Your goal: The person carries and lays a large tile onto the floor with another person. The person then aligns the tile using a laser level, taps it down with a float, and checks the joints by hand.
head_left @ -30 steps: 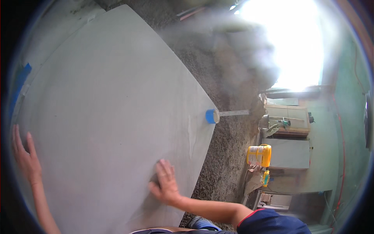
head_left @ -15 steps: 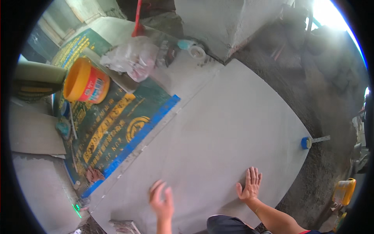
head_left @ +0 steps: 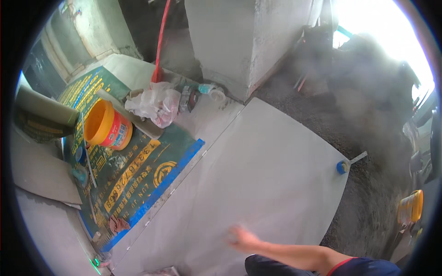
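Note:
My right hand (head_left: 243,238) is over the near part of a large grey floor tile (head_left: 281,156), its arm reaching in from the lower right. Motion smears the fingers, so whether they hold anything does not show. My left hand is out of the picture. A small blue round thing (head_left: 342,166) with a pale flat strip (head_left: 358,157), perhaps a tape measure, sits at the tile's right corner. My dark-trousered knee (head_left: 271,266) is at the bottom edge. Along the tile's left side runs a joint with small pale pieces in it.
A green printed sheet edged with blue tape (head_left: 152,198) covers the floor on the left. On it stand an orange bucket (head_left: 117,131) and a crumpled plastic bag (head_left: 154,103). A pillar (head_left: 223,41) rises at the back. Dark rough ground (head_left: 354,198) borders the tile; a yellow container (head_left: 410,206) is far right.
My left hand has gone from view. My right hand has lifted from lying flat on the tile and moved left and slightly nearer. The view has tilted up somewhat.

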Demonstrator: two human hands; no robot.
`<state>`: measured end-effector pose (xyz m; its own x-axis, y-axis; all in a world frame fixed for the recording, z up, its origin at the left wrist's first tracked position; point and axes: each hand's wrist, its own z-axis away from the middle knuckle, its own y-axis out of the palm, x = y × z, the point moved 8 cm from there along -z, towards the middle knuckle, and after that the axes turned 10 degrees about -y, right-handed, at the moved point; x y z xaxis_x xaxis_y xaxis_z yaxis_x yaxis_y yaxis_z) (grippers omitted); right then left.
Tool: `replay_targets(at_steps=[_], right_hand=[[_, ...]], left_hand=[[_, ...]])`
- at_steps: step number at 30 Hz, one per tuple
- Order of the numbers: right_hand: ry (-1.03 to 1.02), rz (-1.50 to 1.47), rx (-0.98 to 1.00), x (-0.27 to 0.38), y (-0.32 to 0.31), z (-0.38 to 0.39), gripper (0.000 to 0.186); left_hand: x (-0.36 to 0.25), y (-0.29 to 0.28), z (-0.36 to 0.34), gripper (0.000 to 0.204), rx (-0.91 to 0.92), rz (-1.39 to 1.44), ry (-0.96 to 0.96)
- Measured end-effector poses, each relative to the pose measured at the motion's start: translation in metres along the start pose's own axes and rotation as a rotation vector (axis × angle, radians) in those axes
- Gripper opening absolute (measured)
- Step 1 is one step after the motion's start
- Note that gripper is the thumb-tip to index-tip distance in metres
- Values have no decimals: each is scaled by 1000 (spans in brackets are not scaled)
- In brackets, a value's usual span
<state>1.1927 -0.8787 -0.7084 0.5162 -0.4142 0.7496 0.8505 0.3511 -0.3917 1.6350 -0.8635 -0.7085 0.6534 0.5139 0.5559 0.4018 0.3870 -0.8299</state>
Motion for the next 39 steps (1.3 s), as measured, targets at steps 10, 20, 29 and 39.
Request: replay_targets(at_steps=[10, 20, 29, 39], right_hand=[[-161, 431, 313, 44, -18, 10, 58], [417, 49, -79, -157, -115, 252, 67], [289, -163, -594, -114, -214, 287, 53], [598, -97, -723, -216, -191, 260, 65]], left_hand=[[-101, -120, 87, 68, 332, 1311, 356], [-191, -71, 199, 84, -112, 570, 35], [-187, -82, 194, 83, -43, 504, 1], [-188, -73, 188, 83, -112, 493, 4]])
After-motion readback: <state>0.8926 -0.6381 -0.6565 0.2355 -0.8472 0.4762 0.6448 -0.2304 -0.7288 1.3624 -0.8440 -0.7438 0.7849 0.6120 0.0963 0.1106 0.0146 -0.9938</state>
